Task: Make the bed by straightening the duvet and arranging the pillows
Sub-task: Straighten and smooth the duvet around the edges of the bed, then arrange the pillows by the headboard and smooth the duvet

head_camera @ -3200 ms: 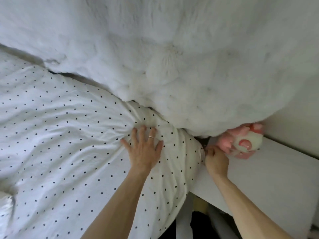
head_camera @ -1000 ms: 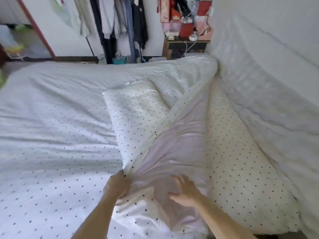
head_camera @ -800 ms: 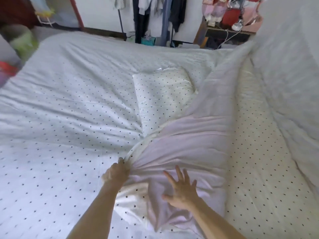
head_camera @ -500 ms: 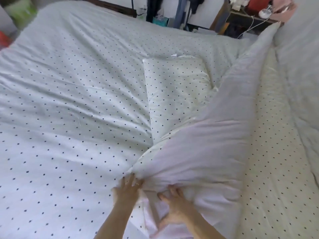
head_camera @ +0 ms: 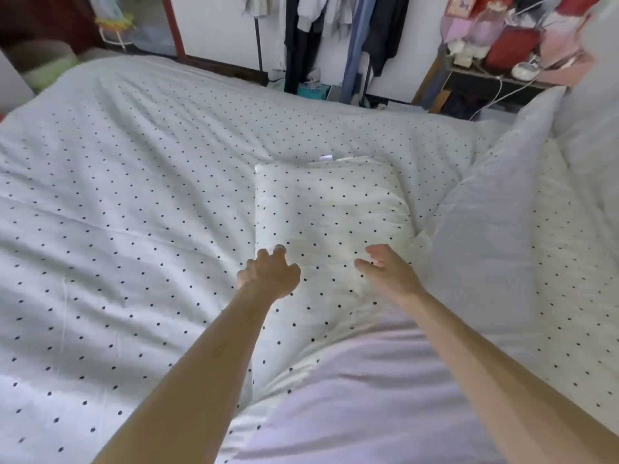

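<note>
Head view: 2 bare arms are seen stretched forward over the bed, with both hands held at the near end of a polka-dot pillow (head_camera: 330,209). The left hand (head_camera: 268,274) is placed at the pillow's near left corner, its fingers curled loosely with the tips touching the fabric, nothing gripped. The right hand (head_camera: 390,272) is held spread, palm turned inward, just beside the pillow's near right part; contact cannot be told for certain. The pillow is laid lengthwise on the dotted duvet (head_camera: 134,212), which is spread wide to the left and far side with soft wrinkles. To the right of the pillow, a plain pale fold of the duvet's underside (head_camera: 485,249) is turned back and runs from the near edge toward the far right corner; a dotted sheet (head_camera: 576,279) is exposed beyond it. Past the bed's far edge, hanging clothes (head_camera: 321,31) and a cluttered side table (head_camera: 485,82) are seen against the wall.
</note>
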A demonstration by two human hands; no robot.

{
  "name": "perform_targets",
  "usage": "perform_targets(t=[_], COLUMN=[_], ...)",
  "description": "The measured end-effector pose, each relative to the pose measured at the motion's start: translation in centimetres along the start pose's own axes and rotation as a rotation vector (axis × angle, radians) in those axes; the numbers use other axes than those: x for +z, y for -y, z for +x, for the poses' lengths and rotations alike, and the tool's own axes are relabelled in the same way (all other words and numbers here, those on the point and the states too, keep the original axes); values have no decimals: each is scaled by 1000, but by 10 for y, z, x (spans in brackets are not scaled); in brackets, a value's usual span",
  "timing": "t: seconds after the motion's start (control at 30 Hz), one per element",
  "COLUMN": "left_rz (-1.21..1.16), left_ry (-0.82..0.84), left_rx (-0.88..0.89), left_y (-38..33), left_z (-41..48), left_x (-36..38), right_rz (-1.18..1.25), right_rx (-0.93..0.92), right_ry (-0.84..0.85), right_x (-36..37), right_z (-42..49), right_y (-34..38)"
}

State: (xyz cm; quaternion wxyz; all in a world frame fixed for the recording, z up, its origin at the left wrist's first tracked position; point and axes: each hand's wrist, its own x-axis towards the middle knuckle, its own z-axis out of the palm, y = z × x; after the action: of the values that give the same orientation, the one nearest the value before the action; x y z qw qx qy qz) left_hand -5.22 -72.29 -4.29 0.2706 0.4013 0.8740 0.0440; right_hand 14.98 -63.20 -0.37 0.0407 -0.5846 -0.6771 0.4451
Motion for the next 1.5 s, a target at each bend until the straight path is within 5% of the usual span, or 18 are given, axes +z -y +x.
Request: perform_targets(t=[0.17,0.37,0.53,0.73,1.0,1.27,1.5], left_rz=[-333,-339,-312,-335,-777,-800,-823], left_ry=[57,-77,-118,-215,-419,-690,-834], left_rx=[-227,-336,-365,-225,-282,-103,132], left_y=[-8,-1,-5,-4,-2,-40,-107], left_z=[70,93,98,69,25,-55,-130], left_x=[61,111,114,98,-43,-262,-375], right_rz=[-298,-366,-340,-612,-396,-21,276], right_rx=[223,381,335,122,31,-228,-422], right_ry=[-179,-225,-308,-509,-751,-887,-1074], right_x=[-17,-7,-16,-6,-75,-148,-243], right_z=[109,153,159,123,45,-55,-141], right_y=[-56,-83,-94,-82,15,159,217])
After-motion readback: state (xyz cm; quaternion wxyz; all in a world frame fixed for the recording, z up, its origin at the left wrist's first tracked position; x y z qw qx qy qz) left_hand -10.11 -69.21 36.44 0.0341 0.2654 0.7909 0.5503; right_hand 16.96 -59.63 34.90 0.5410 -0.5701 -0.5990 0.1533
